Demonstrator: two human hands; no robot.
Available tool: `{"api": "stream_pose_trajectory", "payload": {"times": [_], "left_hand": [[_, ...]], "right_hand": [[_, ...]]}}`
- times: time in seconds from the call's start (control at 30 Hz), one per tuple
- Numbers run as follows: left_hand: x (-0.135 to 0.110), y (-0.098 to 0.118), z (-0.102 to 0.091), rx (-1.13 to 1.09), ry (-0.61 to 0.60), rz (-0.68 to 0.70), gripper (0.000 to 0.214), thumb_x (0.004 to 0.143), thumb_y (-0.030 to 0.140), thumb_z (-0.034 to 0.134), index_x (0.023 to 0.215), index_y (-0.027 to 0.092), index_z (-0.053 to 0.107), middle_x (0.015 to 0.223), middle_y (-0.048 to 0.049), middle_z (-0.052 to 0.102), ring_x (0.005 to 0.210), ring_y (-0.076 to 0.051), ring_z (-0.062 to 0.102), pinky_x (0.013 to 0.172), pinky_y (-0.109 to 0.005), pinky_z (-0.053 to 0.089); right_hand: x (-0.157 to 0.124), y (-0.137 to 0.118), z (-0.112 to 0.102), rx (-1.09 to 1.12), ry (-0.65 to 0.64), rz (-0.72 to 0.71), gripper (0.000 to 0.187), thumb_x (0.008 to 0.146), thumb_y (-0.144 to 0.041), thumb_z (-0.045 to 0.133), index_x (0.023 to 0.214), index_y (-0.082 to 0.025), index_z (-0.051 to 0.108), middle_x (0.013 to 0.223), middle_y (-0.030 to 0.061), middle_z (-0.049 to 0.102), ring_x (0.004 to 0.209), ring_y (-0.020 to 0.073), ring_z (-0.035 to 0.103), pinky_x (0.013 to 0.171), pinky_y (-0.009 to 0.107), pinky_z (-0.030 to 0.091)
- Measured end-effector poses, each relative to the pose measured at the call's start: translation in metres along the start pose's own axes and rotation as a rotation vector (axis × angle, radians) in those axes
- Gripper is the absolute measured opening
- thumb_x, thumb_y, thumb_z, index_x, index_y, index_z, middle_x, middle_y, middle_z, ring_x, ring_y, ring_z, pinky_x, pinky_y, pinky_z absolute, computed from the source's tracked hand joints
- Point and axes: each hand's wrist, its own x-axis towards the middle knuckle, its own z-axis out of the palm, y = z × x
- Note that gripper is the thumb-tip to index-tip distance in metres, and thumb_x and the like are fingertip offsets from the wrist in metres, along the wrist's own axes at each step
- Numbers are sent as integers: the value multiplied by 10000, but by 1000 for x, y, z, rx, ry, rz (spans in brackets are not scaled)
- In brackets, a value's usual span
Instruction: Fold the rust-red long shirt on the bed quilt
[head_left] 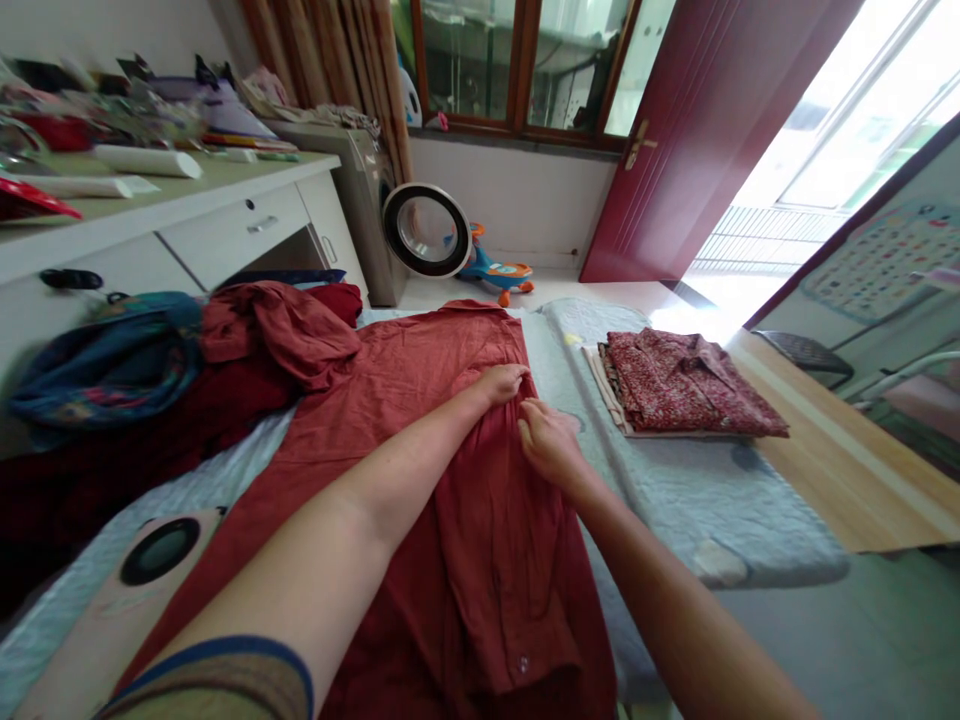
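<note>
A rust-red shirt (390,370) lies spread over the padded table in front of me. One of its sleeves (502,560) is laid lengthwise toward me, with a buttoned cuff (525,655) at the near end. My left hand (504,383) pinches the fabric near the shirt's right edge, at the upper part of that sleeve. Just below and to the right, my right hand (551,435) grips the cloth along the same edge, its fingers closed. The shirt's other sleeve (281,335) lies bunched at the left.
A folded patterned garment stack (686,385) rests on the pale blue padded cover (720,510) at right. Crumpled clothes (112,360) pile up at left, near a phone-like pale device (127,600). Behind stand a washer with its round door (427,230) open and a toy car (501,272).
</note>
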Motion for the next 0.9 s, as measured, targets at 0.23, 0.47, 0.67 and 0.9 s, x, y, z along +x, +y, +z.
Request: {"api": "stream_pose_trajectory", "payload": {"times": [0.23, 0.47, 0.67, 0.9], "left_hand": [[-5, -2, 21, 17, -49, 1, 509, 983, 428, 354, 1397, 162, 483, 1514, -87, 429, 1416, -210, 350, 1180, -358, 246], [-8, 5, 23, 103, -82, -41, 634, 964, 553, 319, 1479, 186, 365, 1582, -93, 300, 1465, -249, 241, 1189, -406, 196], [-10, 6, 24, 100, -78, -66, 629, 962, 559, 315, 1485, 212, 352, 1593, -69, 280, 1467, -233, 240, 1191, -400, 191], [-12, 14, 18, 89, -69, -92, 597, 964, 508, 343, 1468, 191, 381, 1577, -96, 313, 1462, -245, 254, 1191, -415, 195]], "right_hand": [[-3, 13, 39, -234, -140, 29, 666, 968, -438, 382, 1492, -32, 319, 1585, 192, 226, 1470, 301, 199, 1168, 455, 183], [-55, 3, 25, -217, -193, -24, 719, 937, -509, 422, 1507, -81, 329, 1598, 138, 199, 1482, 280, 167, 1195, 444, 137], [-108, -3, 15, -174, -230, -84, 706, 935, -501, 434, 1525, -136, 301, 1611, 73, 173, 1494, 261, 110, 1207, 452, 126], [-150, -6, 0, -118, -298, -111, 789, 902, -524, 489, 1554, -186, 200, 1626, 48, 119, 1500, 234, 71, 1212, 448, 135]]}}
